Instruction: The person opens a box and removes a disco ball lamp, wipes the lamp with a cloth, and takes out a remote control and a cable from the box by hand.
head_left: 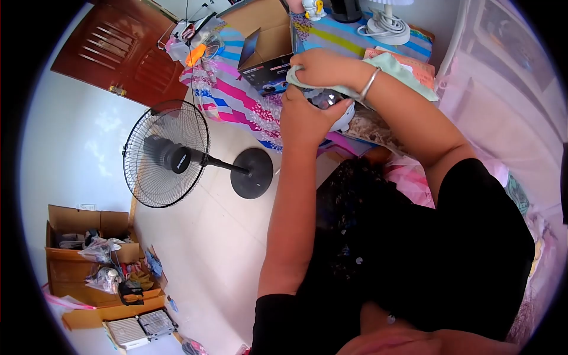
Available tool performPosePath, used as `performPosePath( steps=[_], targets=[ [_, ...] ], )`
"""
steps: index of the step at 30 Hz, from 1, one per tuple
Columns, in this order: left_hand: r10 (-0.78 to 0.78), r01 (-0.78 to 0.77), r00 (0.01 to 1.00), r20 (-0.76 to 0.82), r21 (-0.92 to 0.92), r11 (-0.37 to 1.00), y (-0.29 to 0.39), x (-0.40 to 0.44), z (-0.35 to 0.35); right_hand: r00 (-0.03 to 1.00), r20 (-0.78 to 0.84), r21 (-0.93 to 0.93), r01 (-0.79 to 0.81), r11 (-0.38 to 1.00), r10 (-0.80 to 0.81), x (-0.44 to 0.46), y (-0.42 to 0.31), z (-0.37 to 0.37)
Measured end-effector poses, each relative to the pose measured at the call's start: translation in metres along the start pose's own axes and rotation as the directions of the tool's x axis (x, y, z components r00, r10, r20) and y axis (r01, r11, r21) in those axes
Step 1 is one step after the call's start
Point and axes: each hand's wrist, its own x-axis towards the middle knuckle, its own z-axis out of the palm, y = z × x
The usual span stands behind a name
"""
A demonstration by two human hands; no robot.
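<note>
Near the open cardboard box [267,76], a white, clear-domed device [328,98] is grasped by the left hand [304,120] while a pale green cloth [402,72] is clutched in the right hand [324,68], apparently for wiping, with steady support seemingly needed for the next stroke.

The thin, soft cloth [408,80] is of a pale mint green colour. The rounded, hard object [344,121] is white on its lower side, and its upper part is dark and glossy. The rectangular cardboard box [269,76] is plain brown inside, while its outer face is black with blue printing. The wide table cover [228,102] has stripes of pink, white and blue, with flower patterns. The round-based standing fan [251,173] is black, the panelled door [142,59] is reddish brown, and the ring-shaped bracelet [371,84] is silver.
</note>
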Motion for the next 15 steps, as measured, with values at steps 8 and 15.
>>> performPosePath(
  steps=[8,15],
  targets=[
    [-0.091,0.09,0.996,0.026,0.016,0.996,0.002,-0.003,0.0,0.95,0.151,0.055,0.268,0.962,-0.273,0.032,0.071,0.016],
    [-0.05,0.052,0.998,-0.032,0.037,0.998,0.001,-0.004,0.0,0.928,0.255,0.276,0.201,0.94,-0.273,0.021,0.104,0.038]
  ],
)
